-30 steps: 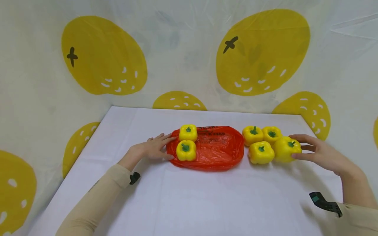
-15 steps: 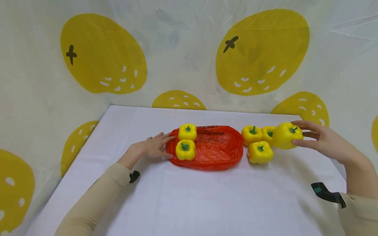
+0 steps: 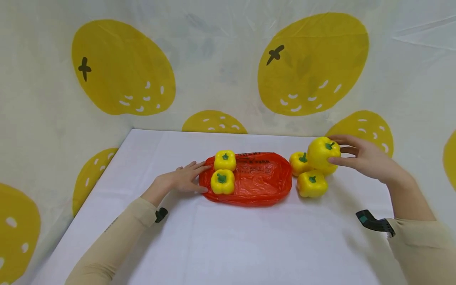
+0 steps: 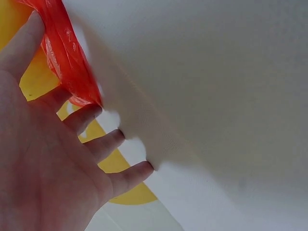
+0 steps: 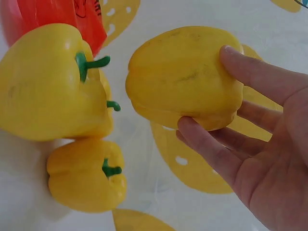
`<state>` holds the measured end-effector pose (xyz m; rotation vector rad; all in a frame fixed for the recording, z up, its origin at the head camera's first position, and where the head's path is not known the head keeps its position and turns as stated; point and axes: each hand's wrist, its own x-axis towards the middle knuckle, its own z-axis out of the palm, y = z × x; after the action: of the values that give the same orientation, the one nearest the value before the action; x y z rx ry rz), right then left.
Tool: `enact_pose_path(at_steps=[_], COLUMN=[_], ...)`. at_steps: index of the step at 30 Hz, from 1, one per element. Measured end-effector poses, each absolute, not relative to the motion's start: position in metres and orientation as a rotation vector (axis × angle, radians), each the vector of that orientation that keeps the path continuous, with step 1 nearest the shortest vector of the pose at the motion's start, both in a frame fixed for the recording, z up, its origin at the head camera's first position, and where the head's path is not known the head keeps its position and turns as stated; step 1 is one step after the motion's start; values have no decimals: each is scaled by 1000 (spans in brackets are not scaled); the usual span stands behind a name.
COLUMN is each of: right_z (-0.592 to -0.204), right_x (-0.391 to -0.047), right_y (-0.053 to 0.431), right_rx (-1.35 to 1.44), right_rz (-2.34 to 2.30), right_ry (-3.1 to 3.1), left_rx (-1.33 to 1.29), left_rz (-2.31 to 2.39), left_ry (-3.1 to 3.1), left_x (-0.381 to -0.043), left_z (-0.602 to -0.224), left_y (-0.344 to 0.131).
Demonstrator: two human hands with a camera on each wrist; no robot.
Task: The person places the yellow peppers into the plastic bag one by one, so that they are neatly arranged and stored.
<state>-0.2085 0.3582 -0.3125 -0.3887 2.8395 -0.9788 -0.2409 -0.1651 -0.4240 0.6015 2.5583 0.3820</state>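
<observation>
A yellow bell pepper (image 3: 320, 154) is gripped between the thumb and fingers of my right hand (image 3: 367, 158). It is up off the table and overlaps the other peppers at the right in the head view. In the right wrist view the held bell pepper (image 5: 185, 77) shows faint dark marks on its side. My left hand (image 3: 183, 179) lies at the left edge of a flattened red plastic bag (image 3: 261, 180), thumb and fingertips at its rim, fingers spread and nearly straight. Two yellow bell peppers, a rear one (image 3: 222, 161) and a front one (image 3: 218, 187), sit on the bag's left part.
Right of the bag stand more yellow bell peppers: one close to its edge (image 3: 297, 168), one in front (image 3: 310, 189), and one mostly hidden behind the held pepper. They rest on a white-covered table (image 3: 249, 241). Behind hangs a curtain (image 3: 221, 59) with yellow fruit prints.
My right hand has lifted the yellow bell pepper from the right end of the group and carried it up and leftward over the others. The left hand stays at the bag's edge.
</observation>
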Motion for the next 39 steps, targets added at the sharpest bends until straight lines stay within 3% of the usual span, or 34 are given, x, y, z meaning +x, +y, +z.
enact_pose_path(at_steps=[16, 39], right_z=[-320, -366], right_x=[-232, -252], right_y=[302, 233], right_rx=[-487, -630], right_rz=[-1091, -1144], right_ry=[2773, 2698], left_rx=[591, 603], left_rz=[389, 395], left_ry=[2560, 2567], left_x=[-241, -241], left_z=[-426, -429], left_y=[-166, -167])
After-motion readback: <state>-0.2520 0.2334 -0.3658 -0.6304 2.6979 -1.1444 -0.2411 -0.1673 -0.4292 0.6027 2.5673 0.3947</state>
